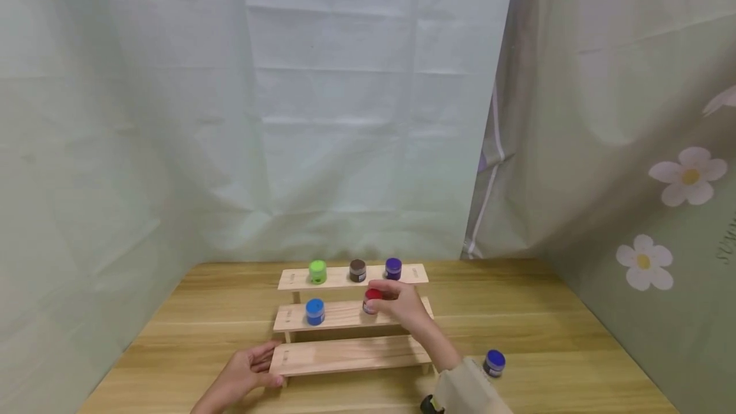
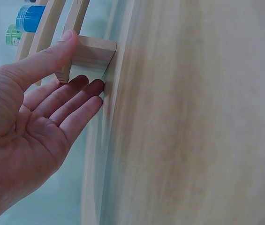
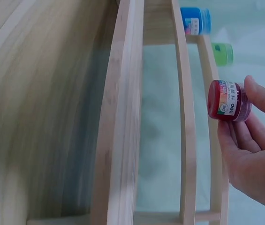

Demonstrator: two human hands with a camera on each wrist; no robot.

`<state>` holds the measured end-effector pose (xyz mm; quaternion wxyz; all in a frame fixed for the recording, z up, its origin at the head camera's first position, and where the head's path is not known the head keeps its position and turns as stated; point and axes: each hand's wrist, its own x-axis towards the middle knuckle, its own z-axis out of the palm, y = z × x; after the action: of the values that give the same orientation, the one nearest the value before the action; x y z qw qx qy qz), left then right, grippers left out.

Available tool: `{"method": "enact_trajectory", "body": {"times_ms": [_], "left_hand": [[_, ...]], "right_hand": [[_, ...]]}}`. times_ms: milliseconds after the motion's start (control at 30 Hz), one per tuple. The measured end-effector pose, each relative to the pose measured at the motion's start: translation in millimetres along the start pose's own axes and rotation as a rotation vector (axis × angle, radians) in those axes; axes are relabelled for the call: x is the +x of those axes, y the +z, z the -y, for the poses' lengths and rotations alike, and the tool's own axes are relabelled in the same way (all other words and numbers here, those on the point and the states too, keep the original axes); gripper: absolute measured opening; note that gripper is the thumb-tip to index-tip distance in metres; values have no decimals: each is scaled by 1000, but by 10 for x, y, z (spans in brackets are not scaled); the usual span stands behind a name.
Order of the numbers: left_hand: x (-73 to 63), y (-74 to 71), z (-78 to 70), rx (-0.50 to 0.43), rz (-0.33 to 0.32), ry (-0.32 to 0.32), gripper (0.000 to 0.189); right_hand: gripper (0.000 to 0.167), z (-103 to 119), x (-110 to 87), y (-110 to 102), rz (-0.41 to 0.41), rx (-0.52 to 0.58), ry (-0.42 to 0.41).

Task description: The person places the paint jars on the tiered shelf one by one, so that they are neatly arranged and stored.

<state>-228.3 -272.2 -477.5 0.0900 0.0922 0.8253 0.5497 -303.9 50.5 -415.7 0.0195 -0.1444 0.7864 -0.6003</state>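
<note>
A three-step wooden rack (image 1: 351, 355) stands on the table. My right hand (image 1: 407, 307) pinches a small red paint jar (image 3: 229, 101) by its lid between thumb and fingers, close over the middle step. The jar's printed label shows in the right wrist view. At the rack's lower left end, my left hand (image 1: 247, 369) grips the front step, thumb on the near side and fingers behind. A blue paint jar (image 1: 315, 312) sits on the middle step, left of the red one. Along the top step stand light green (image 1: 317, 272), brown (image 1: 358, 271) and purple (image 1: 393, 268) paint jars.
One dark blue paint jar (image 1: 494, 363) stands on the wooden table (image 1: 517, 312), right of the rack and beyond the right forearm. Pale cloth curtains (image 1: 368, 114) hang behind and at both sides, with printed flowers on the right one. A small black object (image 1: 430, 405) shows by the right sleeve.
</note>
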Motion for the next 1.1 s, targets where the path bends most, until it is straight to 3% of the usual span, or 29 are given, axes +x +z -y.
{"method": "enact_trajectory", "body": {"times_ms": [367, 1100], "left_hand": [[-1, 24, 6, -16, -4, -6, 83], [-5, 10, 27, -25, -8, -5, 83]], "right_hand": [[42, 25, 36, 200, 5, -24, -29], [44, -31, 75, 307, 53, 0, -58]]}}
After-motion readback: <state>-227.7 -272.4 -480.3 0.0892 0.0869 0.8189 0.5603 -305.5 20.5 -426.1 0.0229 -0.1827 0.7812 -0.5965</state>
